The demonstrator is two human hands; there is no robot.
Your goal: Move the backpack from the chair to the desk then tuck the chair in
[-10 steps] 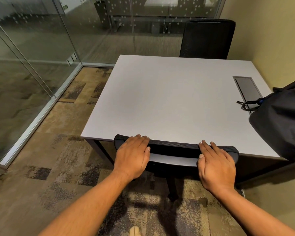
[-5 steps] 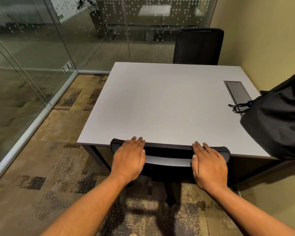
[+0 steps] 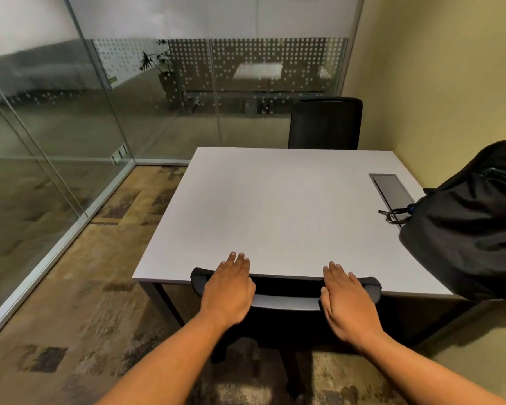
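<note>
Since the earlier frames, little has been changed at the hands: both are kept flat on the top edge of the chair point(image 3: 285, 290) backrest, while the view has been raised so that more of the glass wall point(image 3: 70, 127) is taken in. The left hand point(image 3: 228, 290) is laid palm-down with fingers extended, not curled around anything; the right hand point(image 3: 346, 299) is laid likewise, well apart from it along the same backrest. The backpack point(image 3: 473, 226) is seen resting on the desk point(image 3: 275, 211), to the right of and beyond the right hand, so the first part is judged done. The backrest is seen right at the near desk edge, fingertips overlapping it, so the tucking is judged nearly or fully complete; only releasing appears to be left.
</note>
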